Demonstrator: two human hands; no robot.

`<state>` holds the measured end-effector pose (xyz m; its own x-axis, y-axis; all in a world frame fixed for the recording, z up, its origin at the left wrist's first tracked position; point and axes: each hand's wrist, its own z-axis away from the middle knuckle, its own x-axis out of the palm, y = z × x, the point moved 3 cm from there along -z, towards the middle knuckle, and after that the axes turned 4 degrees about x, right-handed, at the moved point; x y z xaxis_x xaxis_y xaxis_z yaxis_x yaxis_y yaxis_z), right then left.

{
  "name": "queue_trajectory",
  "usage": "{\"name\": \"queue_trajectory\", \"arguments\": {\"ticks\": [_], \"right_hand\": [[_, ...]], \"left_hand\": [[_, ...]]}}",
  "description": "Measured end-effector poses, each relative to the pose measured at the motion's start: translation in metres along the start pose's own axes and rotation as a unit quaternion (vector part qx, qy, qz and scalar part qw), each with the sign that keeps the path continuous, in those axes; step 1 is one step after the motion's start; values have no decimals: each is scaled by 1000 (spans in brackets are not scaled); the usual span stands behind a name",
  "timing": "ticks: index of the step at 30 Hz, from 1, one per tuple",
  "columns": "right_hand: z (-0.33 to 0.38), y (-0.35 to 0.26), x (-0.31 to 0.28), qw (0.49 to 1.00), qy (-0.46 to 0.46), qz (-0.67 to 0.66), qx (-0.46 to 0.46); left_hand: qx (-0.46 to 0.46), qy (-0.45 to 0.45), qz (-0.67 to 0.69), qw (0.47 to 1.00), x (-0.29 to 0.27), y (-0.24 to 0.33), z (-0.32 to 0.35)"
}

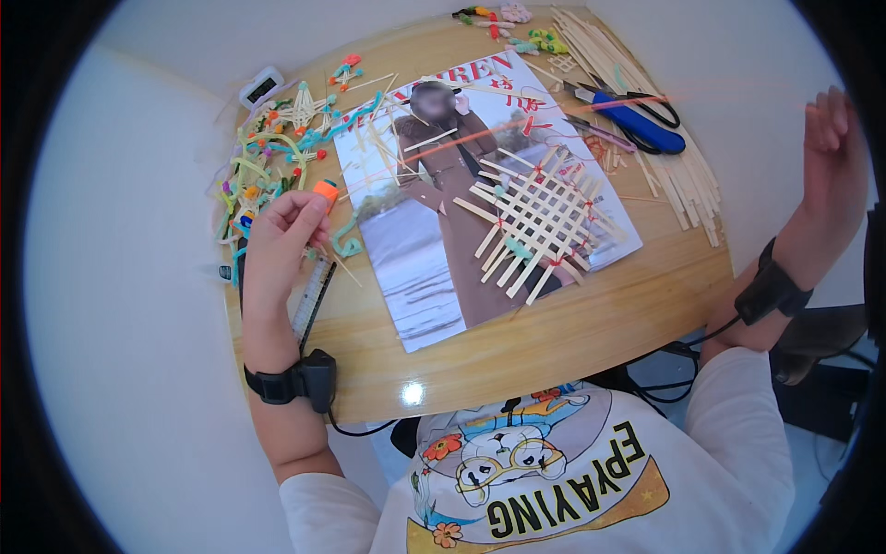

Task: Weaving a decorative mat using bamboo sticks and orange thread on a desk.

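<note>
My left hand (291,226) is closed on a small orange thread spool (327,191), pinched between thumb and fingers. A thin orange-red thread (443,141) stretches from the spool across the table toward my right hand (829,129). That hand is raised at the far right, beyond the table edge, its fingers curled together at the thread's end; the last bit of thread is blurred. Between my hands, a woven lattice of flat wooden strips (544,217), tied with red thread at several crossings, lies on a magazine (397,268). Neither hand touches the lattice.
Colourful pipe-cleaner and stick pieces (268,171) crowd the table's left side, near a small white digital timer (262,85). A ruler (314,300) lies by my left wrist. Blue-handled scissors (637,125) rest at the right, beside long wooden strips (683,194).
</note>
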<state>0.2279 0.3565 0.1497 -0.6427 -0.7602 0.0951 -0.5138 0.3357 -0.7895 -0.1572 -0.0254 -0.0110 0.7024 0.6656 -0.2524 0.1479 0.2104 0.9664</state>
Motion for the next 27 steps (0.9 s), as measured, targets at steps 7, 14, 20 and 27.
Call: {"name": "queue_trajectory", "arguments": {"ticks": [7, 14, 20, 27], "right_hand": [[65, 21, -14, 952, -223, 124, 168], [60, 20, 7, 910, -112, 368, 157], [43, 20, 79, 954, -167, 240, 68], [66, 50, 196, 923, -296, -5, 244]], "left_hand": [[62, 41, 14, 997, -9, 27, 9], [171, 43, 41, 983, -10, 78, 35], [232, 53, -61, 969, 72, 143, 67], [495, -22, -284, 820, 130, 151, 68]]}}
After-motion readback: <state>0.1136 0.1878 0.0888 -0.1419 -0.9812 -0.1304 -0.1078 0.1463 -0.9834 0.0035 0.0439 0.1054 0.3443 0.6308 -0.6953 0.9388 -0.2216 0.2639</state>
